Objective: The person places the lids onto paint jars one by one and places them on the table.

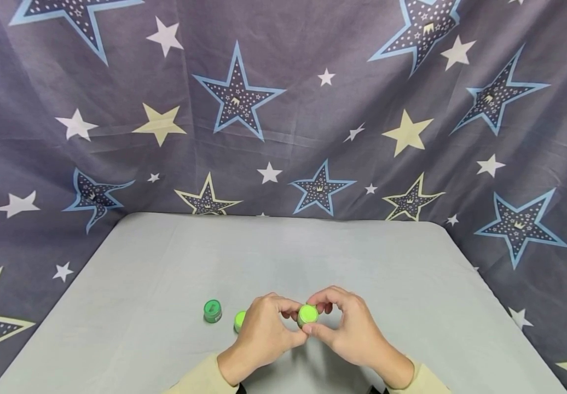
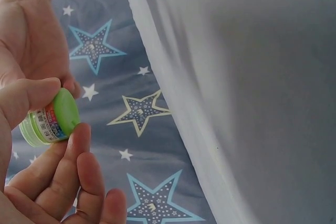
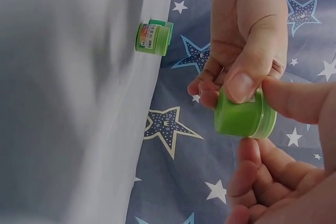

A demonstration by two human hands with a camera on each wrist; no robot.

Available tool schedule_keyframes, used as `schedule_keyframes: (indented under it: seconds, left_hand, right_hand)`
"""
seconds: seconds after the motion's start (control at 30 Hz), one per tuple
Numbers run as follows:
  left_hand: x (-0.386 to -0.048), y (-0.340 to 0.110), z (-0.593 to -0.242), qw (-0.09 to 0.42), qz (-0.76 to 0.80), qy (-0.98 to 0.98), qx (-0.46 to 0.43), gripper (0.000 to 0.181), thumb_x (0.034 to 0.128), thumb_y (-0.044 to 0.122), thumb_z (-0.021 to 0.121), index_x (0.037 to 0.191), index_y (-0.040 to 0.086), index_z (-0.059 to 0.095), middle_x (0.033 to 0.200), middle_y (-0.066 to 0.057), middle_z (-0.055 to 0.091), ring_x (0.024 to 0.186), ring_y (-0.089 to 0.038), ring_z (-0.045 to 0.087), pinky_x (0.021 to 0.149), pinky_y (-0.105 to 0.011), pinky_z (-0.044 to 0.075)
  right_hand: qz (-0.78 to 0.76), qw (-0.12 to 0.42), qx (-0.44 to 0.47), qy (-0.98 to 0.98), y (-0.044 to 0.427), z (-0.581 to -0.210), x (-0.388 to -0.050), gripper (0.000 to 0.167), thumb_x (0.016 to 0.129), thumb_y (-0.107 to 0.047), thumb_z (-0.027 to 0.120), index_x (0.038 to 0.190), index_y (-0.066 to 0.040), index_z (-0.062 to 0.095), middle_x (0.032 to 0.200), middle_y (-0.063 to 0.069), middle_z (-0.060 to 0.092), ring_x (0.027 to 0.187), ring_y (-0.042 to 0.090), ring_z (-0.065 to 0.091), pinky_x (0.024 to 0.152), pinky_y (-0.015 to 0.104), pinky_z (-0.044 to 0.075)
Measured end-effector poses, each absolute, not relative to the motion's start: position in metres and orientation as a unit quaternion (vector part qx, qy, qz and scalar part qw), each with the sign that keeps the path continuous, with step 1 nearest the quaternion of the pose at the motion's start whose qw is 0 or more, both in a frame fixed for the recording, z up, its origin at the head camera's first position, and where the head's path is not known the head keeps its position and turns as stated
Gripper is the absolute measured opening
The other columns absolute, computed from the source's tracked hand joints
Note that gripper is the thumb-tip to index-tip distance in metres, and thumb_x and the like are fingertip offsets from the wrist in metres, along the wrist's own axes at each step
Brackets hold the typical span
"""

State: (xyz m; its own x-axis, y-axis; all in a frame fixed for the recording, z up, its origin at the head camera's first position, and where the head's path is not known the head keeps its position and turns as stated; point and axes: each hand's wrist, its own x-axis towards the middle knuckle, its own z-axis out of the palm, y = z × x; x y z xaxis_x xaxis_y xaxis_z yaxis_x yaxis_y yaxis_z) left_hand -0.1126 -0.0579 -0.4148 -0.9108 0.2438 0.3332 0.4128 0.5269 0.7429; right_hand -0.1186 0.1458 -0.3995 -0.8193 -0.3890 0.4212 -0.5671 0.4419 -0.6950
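Both hands hold a small light-green jar point(image 1: 308, 314) just above the front part of the table. My left hand point(image 1: 266, 331) pinches it from the left, the thumb pressed on its side in the right wrist view. From the right, my right hand point(image 1: 354, 331) pinches its clear, ridged rim point(image 3: 266, 120) between thumb and fingers. A printed label point(image 2: 51, 124) shows on the jar's side in the left wrist view. Left of the left hand stands a second light-green jar point(image 1: 239, 321), partly hidden by that hand. A dark-green jar point(image 1: 212, 311) stands farther left.
A pale grey cloth covers the table point(image 1: 165, 257). Behind it and along both sides hangs a dark curtain point(image 1: 283, 137) printed with stars. Light yellow sleeves point(image 1: 202, 377) cover both forearms at the bottom of the head view.
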Motion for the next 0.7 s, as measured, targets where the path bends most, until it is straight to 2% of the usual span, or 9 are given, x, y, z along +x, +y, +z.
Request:
schedule_keyframes:
  seconds: [0.33,0.7]
  left_hand:
    - [-0.1127,-0.0575,-0.4151,0.095,-0.450,-0.868,-0.187,0.027,0.0680,0.015,0.094,0.091,0.024,0.083,0.077,0.021,0.064,0.080,-0.007,0.061,0.070,-0.025,0.047]
    - [-0.1122,-0.0573,-0.4150,0.096,-0.456,-0.864,-0.190,0.026,0.0686,0.014,0.094,0.091,0.021,0.083,0.077,0.020,0.064,0.079,-0.010,0.062,0.068,-0.023,0.048]
  right_hand:
    - [0.439,0.123,0.249,-0.855,0.1435,-0.4029,-0.1178,0.038,0.071,-0.039,0.095,0.089,-0.027,0.064,0.081,-0.015,0.061,0.079,0.008,0.056,0.072,0.026,0.046]
    - [0.428,0.138,0.249,-0.858,0.1422,-0.4061,-0.1175,0.041,0.071,-0.042,0.094,0.089,-0.026,0.060,0.080,-0.016,0.059,0.076,0.007,0.054,0.071,0.029,0.045]
